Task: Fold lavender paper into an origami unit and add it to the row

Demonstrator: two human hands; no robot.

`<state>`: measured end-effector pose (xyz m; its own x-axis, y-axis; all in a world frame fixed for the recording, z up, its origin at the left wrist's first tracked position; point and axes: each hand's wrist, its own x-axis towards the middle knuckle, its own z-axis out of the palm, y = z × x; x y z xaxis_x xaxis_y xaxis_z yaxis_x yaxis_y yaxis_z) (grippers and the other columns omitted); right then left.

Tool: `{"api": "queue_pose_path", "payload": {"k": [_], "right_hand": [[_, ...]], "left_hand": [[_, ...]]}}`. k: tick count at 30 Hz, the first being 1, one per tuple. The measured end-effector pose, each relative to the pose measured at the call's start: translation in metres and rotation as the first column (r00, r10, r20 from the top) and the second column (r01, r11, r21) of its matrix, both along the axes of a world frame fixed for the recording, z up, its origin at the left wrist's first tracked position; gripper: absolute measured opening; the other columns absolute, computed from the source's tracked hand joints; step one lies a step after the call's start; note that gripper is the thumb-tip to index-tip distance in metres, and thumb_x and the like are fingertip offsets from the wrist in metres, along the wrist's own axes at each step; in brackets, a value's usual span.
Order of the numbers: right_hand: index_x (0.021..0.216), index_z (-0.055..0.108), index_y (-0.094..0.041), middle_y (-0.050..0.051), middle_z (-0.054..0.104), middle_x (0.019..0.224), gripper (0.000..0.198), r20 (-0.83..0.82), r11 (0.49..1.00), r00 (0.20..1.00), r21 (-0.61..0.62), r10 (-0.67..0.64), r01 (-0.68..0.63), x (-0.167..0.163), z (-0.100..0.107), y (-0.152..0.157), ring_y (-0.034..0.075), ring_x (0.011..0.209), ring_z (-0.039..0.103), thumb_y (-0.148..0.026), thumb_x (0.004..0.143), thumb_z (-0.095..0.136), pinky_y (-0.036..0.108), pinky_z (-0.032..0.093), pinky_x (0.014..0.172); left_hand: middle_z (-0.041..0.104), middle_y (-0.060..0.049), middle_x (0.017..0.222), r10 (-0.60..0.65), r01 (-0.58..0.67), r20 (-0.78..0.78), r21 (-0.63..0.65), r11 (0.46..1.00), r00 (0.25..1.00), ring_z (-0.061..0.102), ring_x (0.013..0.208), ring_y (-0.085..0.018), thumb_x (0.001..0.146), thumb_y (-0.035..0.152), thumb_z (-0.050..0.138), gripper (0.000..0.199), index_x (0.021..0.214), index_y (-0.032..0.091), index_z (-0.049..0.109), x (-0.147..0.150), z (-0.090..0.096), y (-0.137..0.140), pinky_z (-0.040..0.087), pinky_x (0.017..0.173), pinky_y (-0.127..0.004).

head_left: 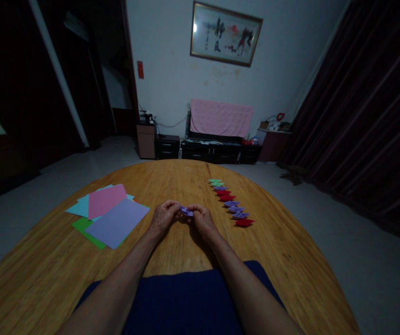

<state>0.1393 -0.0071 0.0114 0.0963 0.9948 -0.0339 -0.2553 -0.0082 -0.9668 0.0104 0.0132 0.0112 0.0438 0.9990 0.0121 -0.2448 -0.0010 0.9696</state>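
Dim light fills a room with a pale back wall, a framed painting [225, 33] high on it and a low dark cabinet [206, 150] under a pink cloth [220, 118]. Nearer the camera stands a round wooden table [172, 179], the landmark for everything else. At the table's middle, both hands meet over the wood: the left hand [164, 216] and the right hand [202, 218] each pinch one end of a small folded purple paper piece [186, 211], fingertips closed on it, so it sits between the 2 hands just above the tabletop. On the table's left part lies a loose stack of flat paper sheets [111, 214], lilac on top, with pink, light blue and green beneath it. On the table's right part, a slanting row of folded paper pieces [230, 203] runs from the far edge toward the right hand: green ones farthest, then purple and red ones, ending with a red one nearest. Both bare forearms reach in from the table's near edge.
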Motion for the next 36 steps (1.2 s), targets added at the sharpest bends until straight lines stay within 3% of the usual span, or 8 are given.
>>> {"api": "queue_pose_path", "payload": {"k": [4, 9, 18, 26, 30, 36], "right_hand": [[0.071, 0.064, -0.015, 0.004, 0.066, 0.061, 0.018, -0.013, 0.996, 0.996, 0.024, 0.084, -0.084, 0.001, -0.002, -0.001, 0.015, 0.058, 0.062, -0.021, 0.062, 0.051, 0.026, 0.047, 0.06], [0.086, 0.068, -0.018, 0.006, 0.072, 0.079, 0.024, 0.121, 0.985, 0.979, 0.036, 0.162, -0.168, 0.006, 0.0, -0.005, 0.018, 0.074, 0.066, -0.02, 0.062, 0.066, 0.026, 0.047, 0.063], [0.092, 0.062, -0.018, 0.004, 0.068, 0.076, 0.034, 0.073, 0.993, 0.996, 0.1, 0.058, -0.066, 0.007, -0.003, -0.004, 0.018, 0.068, 0.066, -0.037, 0.067, 0.074, 0.03, 0.049, 0.063], [0.095, 0.062, -0.019, 0.0, 0.064, 0.071, 0.033, 0.141, 0.986, 0.99, 0.169, -0.031, 0.006, 0.011, -0.007, 0.003, 0.014, 0.058, 0.06, -0.036, 0.068, 0.073, 0.027, 0.047, 0.056], [0.09, 0.064, -0.02, 0.0, 0.064, 0.075, 0.028, 0.177, 0.975, 0.984, 0.22, 0.0, -0.039, 0.011, -0.006, 0.001, 0.014, 0.063, 0.06, -0.034, 0.067, 0.073, 0.027, 0.048, 0.06], [0.096, 0.061, -0.021, 0.001, 0.067, 0.078, 0.033, 0.115, 0.983, 0.989, 0.149, 0.092, -0.109, 0.009, -0.003, -0.003, 0.015, 0.068, 0.063, -0.034, 0.068, 0.072, 0.03, 0.05, 0.064]], "left_hand": [[0.056, 0.004, 0.049, 0.017, -0.017, 0.033, 0.006, 1.0, 0.999, 0.046, 0.042, -0.007, 0.062, 0.036, 0.072, 0.026, 0.069, 0.015, 0.059, -0.001, -0.004, 0.003, 0.033, 0.044, -0.019], [0.06, 0.003, 0.054, 0.0, 0.001, 0.077, -0.006, 1.0, 0.997, 0.05, 0.043, -0.007, 0.061, 0.039, 0.075, 0.031, 0.072, 0.014, 0.06, -0.004, -0.004, 0.003, 0.035, 0.044, -0.019], [0.065, 0.0, 0.057, -0.026, 0.041, 0.141, -0.101, 0.994, 0.99, 0.054, 0.042, -0.009, 0.057, 0.038, 0.079, 0.037, 0.076, 0.014, 0.059, -0.004, 0.003, -0.001, 0.039, 0.044, -0.02], [0.067, 0.0, 0.063, -0.08, 0.093, 0.146, -0.087, 0.992, 0.986, 0.056, 0.046, -0.009, 0.06, 0.036, 0.08, 0.039, 0.086, 0.015, 0.059, -0.005, 0.006, -0.005, 0.042, 0.048, -0.021], [0.065, 0.003, 0.067, -0.114, 0.122, 0.123, -0.059, 0.991, 0.986, 0.053, 0.045, -0.007, 0.057, 0.026, 0.083, 0.045, 0.096, 0.018, 0.061, -0.004, 0.007, -0.008, 0.039, 0.046, -0.02], [0.064, 0.001, 0.066, -0.132, 0.138, 0.108, -0.049, 0.989, 0.985, 0.054, 0.049, -0.007, 0.059, 0.022, 0.079, 0.029, 0.081, 0.015, 0.062, -0.002, 0.01, -0.012, 0.038, 0.048, -0.019]]}}
